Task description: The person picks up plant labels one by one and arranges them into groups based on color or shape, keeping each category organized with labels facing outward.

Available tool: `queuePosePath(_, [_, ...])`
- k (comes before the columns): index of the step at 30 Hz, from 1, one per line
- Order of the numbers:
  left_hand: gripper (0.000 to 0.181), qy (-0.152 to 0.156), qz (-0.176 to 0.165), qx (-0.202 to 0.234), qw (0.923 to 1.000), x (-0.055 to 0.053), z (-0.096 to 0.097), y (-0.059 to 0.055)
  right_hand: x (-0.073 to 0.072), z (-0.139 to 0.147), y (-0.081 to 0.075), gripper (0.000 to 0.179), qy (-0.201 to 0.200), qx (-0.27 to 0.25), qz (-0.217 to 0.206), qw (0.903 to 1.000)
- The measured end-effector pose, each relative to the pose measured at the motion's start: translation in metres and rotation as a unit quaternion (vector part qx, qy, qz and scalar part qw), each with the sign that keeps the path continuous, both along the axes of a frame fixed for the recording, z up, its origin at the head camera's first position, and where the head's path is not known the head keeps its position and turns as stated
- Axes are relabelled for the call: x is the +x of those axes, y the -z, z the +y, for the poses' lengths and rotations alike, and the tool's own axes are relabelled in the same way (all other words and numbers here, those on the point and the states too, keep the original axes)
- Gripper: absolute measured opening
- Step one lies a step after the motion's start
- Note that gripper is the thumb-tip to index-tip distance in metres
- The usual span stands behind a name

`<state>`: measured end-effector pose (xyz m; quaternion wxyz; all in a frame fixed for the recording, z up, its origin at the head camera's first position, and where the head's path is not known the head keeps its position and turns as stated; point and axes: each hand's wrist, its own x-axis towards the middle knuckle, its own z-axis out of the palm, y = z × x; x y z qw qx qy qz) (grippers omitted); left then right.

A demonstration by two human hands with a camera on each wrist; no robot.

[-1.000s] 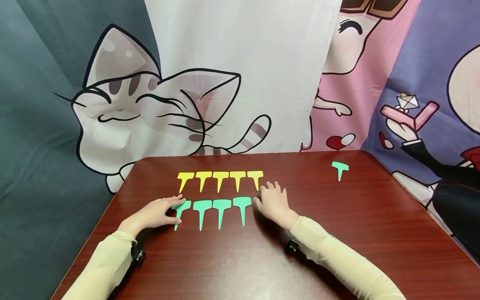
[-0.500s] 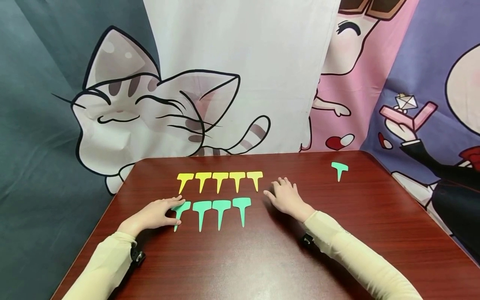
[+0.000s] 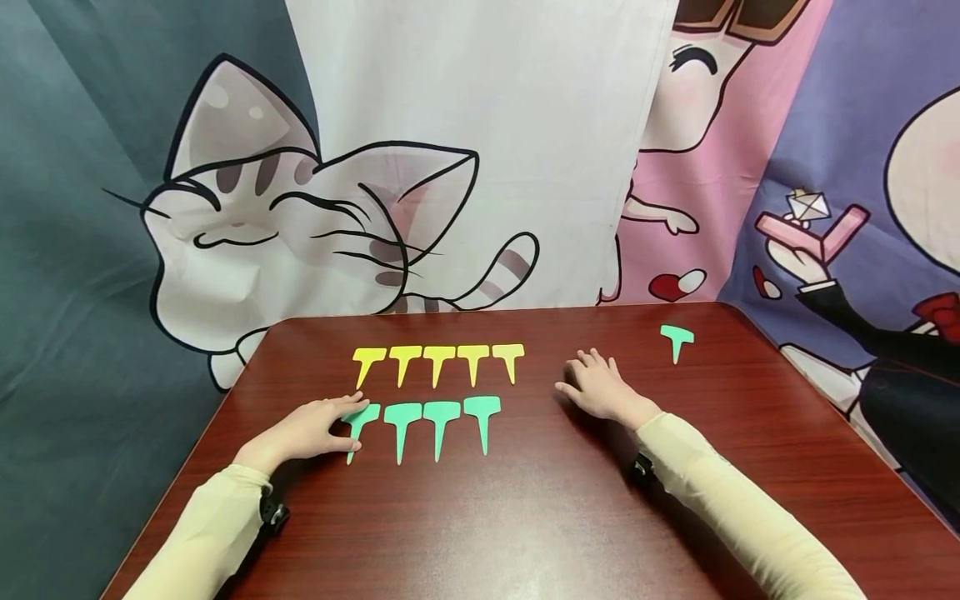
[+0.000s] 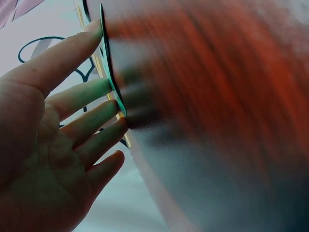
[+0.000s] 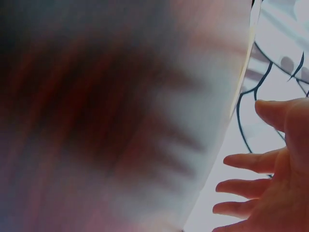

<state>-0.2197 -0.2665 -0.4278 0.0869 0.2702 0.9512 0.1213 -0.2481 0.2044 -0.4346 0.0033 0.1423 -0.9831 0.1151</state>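
My left hand (image 3: 306, 429) touches the leftmost green T-shaped plant label (image 3: 367, 414), fingertips on its head and thumb at its stem. In the left wrist view the label (image 4: 110, 67) shows edge-on at the fingertips of the extended fingers. Several more green plant labels (image 3: 442, 412) lie to its right in a row, stems toward me. Beyond them is a row of yellow plant labels (image 3: 439, 353). My right hand (image 3: 602, 388) hovers over the table right of both rows, fingers spread and holding nothing. A lone green label (image 3: 677, 335) lies at the far right.
The dark red wooden table (image 3: 465, 525) has its far edge just behind the yellow row. A cloth backdrop (image 3: 480, 100) with cartoon figures hangs behind it and along the sides. Black wrist cameras (image 3: 274, 510) sit under the cream sleeves (image 3: 750, 508).
My right hand has moved right, away from the ends of the rows and toward the lone green label. The left hand stays on the leftmost green label; the labels keep their places.
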Motion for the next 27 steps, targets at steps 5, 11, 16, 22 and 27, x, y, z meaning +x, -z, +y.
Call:
queuePosePath(5, [0.071,0.002,0.002,0.000,1.0000,0.000,0.000,0.000,-0.006,0.017,0.001,0.058,-0.003,0.001,0.012,0.9999])
queuePosePath(11, [0.071,0.001,0.002,0.001,1.0000,0.001,0.000,0.000,-0.012,0.039,0.000,0.057,-0.007,0.008,0.014,0.9998])
queuePosePath(16, [0.071,0.000,0.001,0.000,1.0000,0.001,0.000,0.000,-0.016,0.056,0.000,0.059,-0.008,0.015,0.016,0.9997])
queuePosePath(22, [0.071,0.000,0.001,0.000,1.0000,0.001,0.000,-0.001,-0.019,0.076,0.001,0.062,-0.008,0.015,0.016,0.9997])
queuePosePath(27, [0.071,-0.002,0.000,-0.001,1.0000,0.002,0.001,-0.002,-0.023,0.094,0.002,0.062,0.000,0.017,0.017,0.9997])
